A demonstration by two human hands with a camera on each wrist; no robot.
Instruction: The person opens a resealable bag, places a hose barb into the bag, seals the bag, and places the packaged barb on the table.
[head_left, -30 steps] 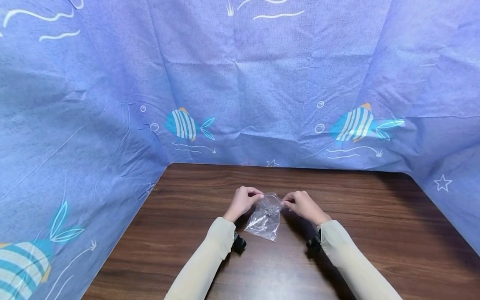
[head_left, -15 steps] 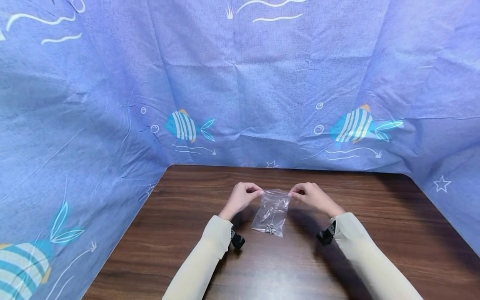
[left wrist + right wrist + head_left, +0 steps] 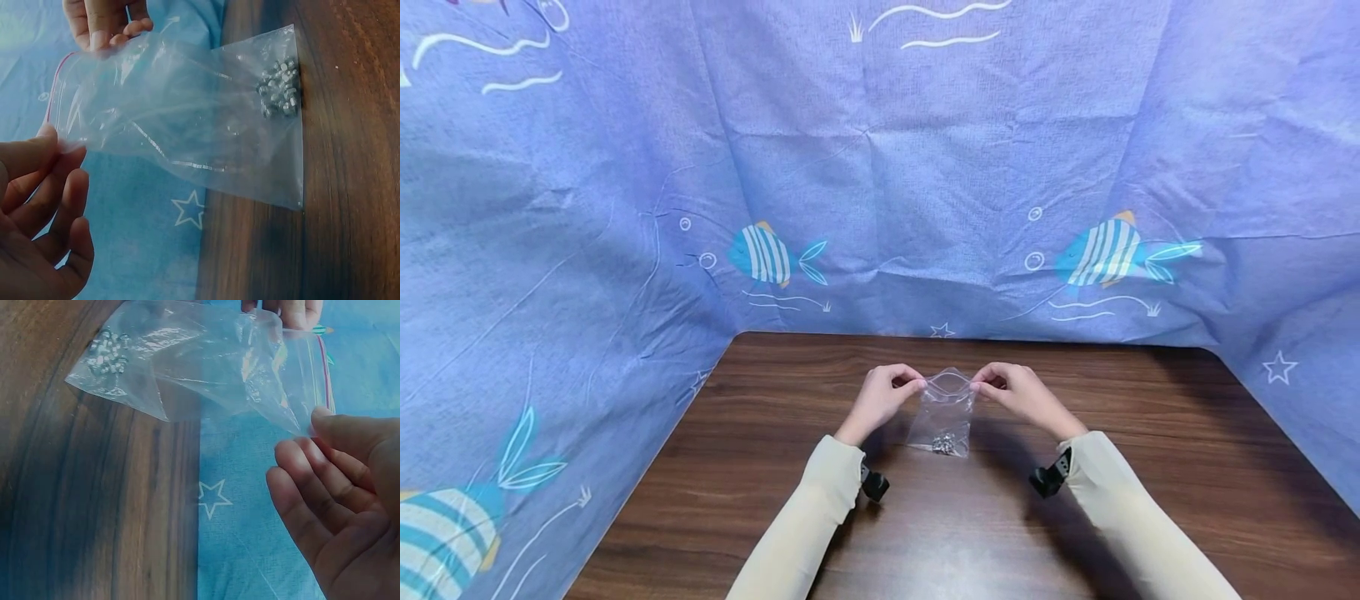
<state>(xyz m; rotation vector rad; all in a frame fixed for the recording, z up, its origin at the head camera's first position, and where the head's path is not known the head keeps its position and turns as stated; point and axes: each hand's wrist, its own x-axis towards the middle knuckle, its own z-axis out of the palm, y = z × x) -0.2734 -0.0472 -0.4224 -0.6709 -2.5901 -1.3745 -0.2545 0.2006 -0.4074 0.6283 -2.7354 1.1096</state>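
Note:
A clear zip-lock bag with a red strip along its mouth hangs between both hands, its mouth spread apart in the head view. At its bottom lies a cluster of small silvery metal pieces, too small to name surely. My left hand pinches one top corner between thumb and fingertips. The opposite top corner is pinched by my right hand. In the right wrist view the thumb presses at the red-striped edge, the other fingers loosely bent below. The bag's lower end is close to the tabletop; contact is unclear.
The brown wood-grain table extends to both sides and in front of the hands. A blue fabric curtain with fish prints stands behind the table and along its sides. Each wrist carries a small black camera.
The hands have moved slightly apart and the bag hangs straighter. The metal pieces have dropped from near the top to its bottom. Its mouth has spread wider in the last half second.

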